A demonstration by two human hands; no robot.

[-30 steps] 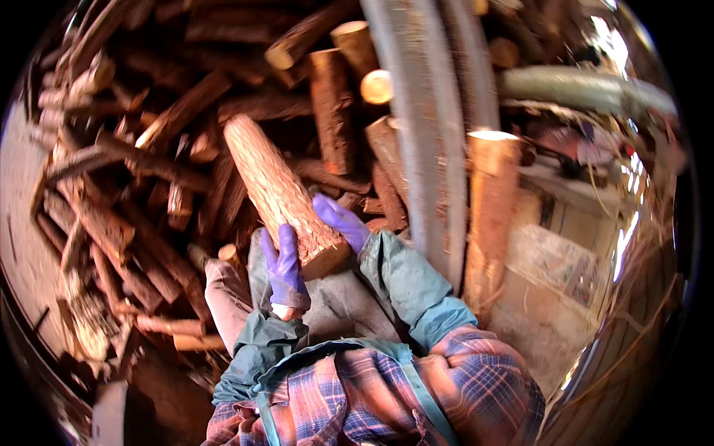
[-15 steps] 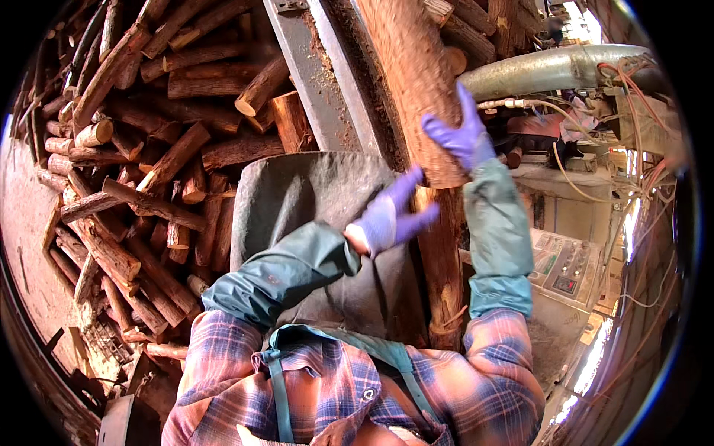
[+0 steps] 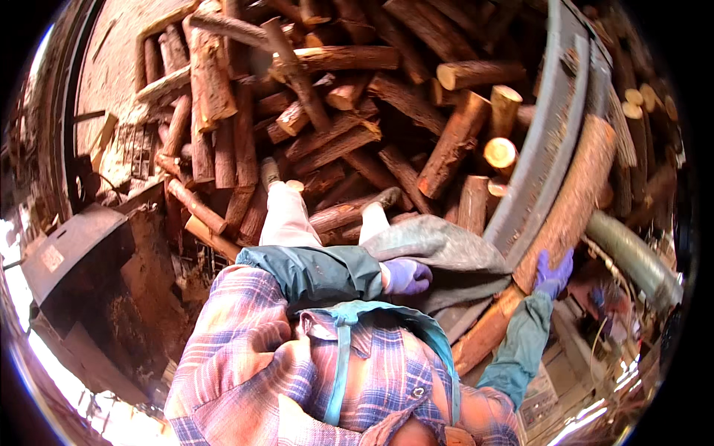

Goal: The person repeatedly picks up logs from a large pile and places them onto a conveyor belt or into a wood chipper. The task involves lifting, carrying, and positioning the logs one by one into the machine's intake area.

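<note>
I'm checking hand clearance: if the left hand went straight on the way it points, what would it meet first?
Probably the grey cover draped over the lap; its shaded folds appear just to the right of the left hand. Depth there is unclear, so it might pass above them.

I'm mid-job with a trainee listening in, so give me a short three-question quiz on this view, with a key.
1. Which hand touches the large log alongside the grey metal rail?
2. True or false: the left hand wears a white glove.
3. In the picture, the thick pipe lies: (a) left of that log; (b) right of it.

Key: 1. The right hand. 2. False; it is purple. 3. b.
</note>
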